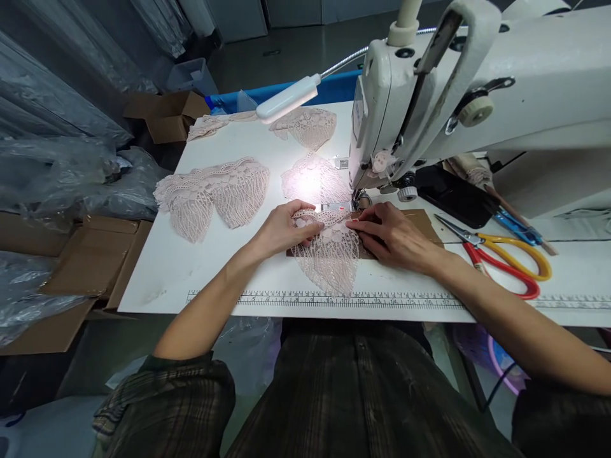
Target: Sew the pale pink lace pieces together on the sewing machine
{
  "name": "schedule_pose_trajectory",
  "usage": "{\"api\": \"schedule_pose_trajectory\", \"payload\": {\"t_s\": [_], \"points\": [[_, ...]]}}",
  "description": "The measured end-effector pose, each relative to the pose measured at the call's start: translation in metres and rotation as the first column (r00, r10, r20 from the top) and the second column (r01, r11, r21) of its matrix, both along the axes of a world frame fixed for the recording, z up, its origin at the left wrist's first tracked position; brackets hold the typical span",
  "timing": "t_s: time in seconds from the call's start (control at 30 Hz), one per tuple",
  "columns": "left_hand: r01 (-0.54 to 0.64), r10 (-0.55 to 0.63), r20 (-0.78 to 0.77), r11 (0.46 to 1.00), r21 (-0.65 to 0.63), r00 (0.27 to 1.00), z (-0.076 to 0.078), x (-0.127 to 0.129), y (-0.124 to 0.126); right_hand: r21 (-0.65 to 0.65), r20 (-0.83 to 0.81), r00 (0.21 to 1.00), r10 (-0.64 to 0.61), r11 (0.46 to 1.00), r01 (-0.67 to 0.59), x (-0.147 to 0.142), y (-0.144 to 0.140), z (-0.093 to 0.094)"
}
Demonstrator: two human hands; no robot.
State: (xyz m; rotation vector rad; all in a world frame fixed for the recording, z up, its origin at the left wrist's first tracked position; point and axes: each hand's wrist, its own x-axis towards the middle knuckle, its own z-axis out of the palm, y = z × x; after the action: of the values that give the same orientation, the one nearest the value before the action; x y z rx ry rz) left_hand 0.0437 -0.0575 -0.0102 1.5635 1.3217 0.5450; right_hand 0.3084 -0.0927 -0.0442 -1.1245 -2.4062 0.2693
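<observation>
A pale pink lace piece (329,261) lies on the sewing table just in front of the sewing machine's presser foot (358,200), its fringe hanging toward me. My left hand (286,230) pinches its upper left edge between thumb and fingers. On the opposite side, my right hand (386,234) grips the upper right edge, fingers curled close to the foot. More lace (329,178) lies behind the foot under a bright spot of light. Part of a brown board (422,226) shows beneath my right hand.
The sewing machine (391,108) towers at the right, with a small lamp (289,98) reaching left. Scissors (506,254) and a black phone (456,194) lie to the right. Another lace piece (214,191) rests at left. Cardboard boxes (95,254) stand beyond the table's left edge.
</observation>
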Motion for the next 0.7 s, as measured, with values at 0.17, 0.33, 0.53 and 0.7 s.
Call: {"api": "schedule_pose_trajectory", "payload": {"t_s": [0.17, 0.33, 0.53, 0.7], "points": [[-0.063, 0.067, -0.021, 0.987, 0.15, 0.998, -0.002, 0.0, 0.0, 0.005, -0.043, 0.999, 0.013, 1.0, -0.013, 0.001, -0.006, 0.001], [-0.079, 0.084, -0.025, 0.986, 0.149, 0.996, -0.005, -0.004, 0.005, -0.165, -0.129, 0.967, 0.219, 0.957, -0.239, -0.005, -0.036, 0.02], [-0.101, 0.099, 0.017, 0.981, 0.165, 0.995, -0.009, -0.003, 0.006, -0.069, 0.015, 0.993, 0.118, 0.991, -0.116, -0.026, -0.055, 0.013], [-0.142, 0.128, 0.076, 0.963, 0.229, 0.989, -0.009, -0.005, 0.006, -0.257, -0.275, 0.956, 0.1, 0.951, -0.173, -0.027, -0.05, 0.021]]}}
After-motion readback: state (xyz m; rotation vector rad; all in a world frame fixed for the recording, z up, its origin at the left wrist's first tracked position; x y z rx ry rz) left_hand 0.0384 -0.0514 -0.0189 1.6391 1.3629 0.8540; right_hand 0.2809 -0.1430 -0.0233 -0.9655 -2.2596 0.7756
